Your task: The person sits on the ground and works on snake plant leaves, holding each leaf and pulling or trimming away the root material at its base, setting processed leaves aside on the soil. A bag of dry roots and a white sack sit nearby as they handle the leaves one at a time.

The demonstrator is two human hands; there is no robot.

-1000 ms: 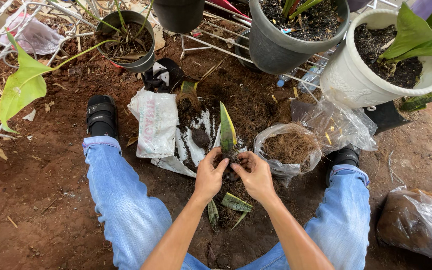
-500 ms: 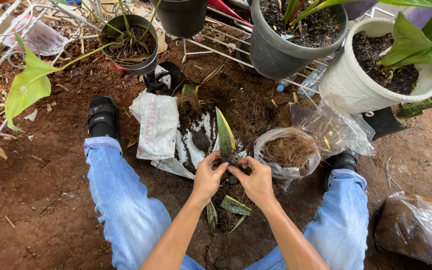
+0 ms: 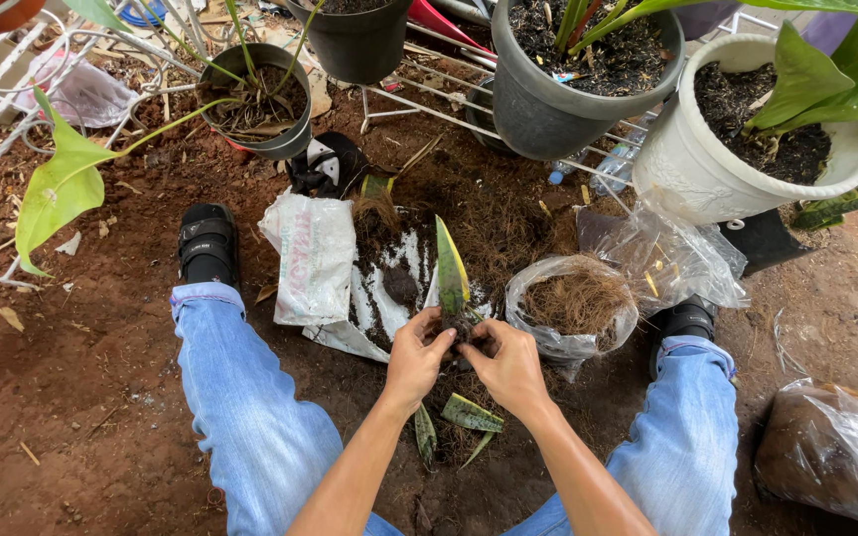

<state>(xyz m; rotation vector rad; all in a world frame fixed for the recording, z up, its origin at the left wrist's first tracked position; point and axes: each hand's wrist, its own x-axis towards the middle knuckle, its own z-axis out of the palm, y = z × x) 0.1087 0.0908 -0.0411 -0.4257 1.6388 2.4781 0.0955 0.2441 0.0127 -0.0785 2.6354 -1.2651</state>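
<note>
- bare reddish-brown dirt ground (image 3: pixel 81 397), scattered with dry leaves
- white wire rack (image 3: pixel 12 79) at upper left
- grey pot (image 3: pixel 558 109) and white pot (image 3: pixel 707 169) behind
- soft daylight

The cutting's base (image 3: pixel 459 326) hides behind both hands' fingers (image 3: pixel 441 342) (roots unseen); the plastic bag (image 3: pixel 836 452) runs offscreen.

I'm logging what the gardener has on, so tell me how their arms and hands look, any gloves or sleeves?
No gloves or sleeves: the left hand and right hand are bare, as are both forearms. No watch, ring or bracelet is visible. Soil appears to be smudged on the fingers.
</note>
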